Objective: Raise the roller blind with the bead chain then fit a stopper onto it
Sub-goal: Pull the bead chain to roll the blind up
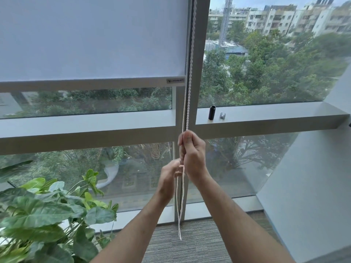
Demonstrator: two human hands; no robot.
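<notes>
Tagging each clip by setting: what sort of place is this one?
Probably an upper-floor office or similar commercial room. Floor-to-ceiling glazing in grey metal window frames looks down on treetops and apartment blocks, the floor is grey ribbed carpet, and a white fabric roller blind covers one pane.

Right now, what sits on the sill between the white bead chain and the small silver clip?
Head view: only the black cylinder, standing upright on the grey sill, between chain and clip.

On the ledge [266, 114] right of the mullion [199, 73] we see a black tube [212, 112] and a small grey clip [223, 115] near its left end; the stretch toward its right end lies open. The leafy plant [47, 215] crowds the lower left, and the bead chain [191, 54] hangs against the mullion.
</notes>
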